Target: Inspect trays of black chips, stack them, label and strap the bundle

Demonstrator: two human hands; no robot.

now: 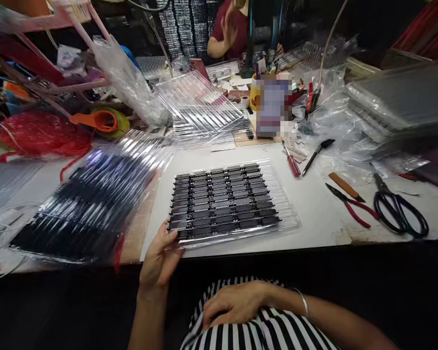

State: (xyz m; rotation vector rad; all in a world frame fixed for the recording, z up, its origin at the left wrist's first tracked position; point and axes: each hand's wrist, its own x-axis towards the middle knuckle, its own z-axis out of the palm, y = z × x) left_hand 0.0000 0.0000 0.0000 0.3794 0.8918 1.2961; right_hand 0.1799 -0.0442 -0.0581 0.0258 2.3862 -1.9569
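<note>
A ribbed, clear plastic tray (pixel 282 201) bearing rows of oblong, comb-toothed black parts (pixel 219 201) sits at the front of the white counter (pixel 316 204), its near left corner pinched in the left hand (pixel 164 257). The right hand (pixel 237 302) lies curled against striped cloth (pixel 292 333); whether it grasps anything cannot be told. Glossy filled trays (pixel 83 204) crowd the left, a clear stack (pixel 200 104) the rear, pliers (pixel 350 204) and scissors (pixel 394 209) the right. The tray's long axis runs left to right, right end angled slightly away
</note>
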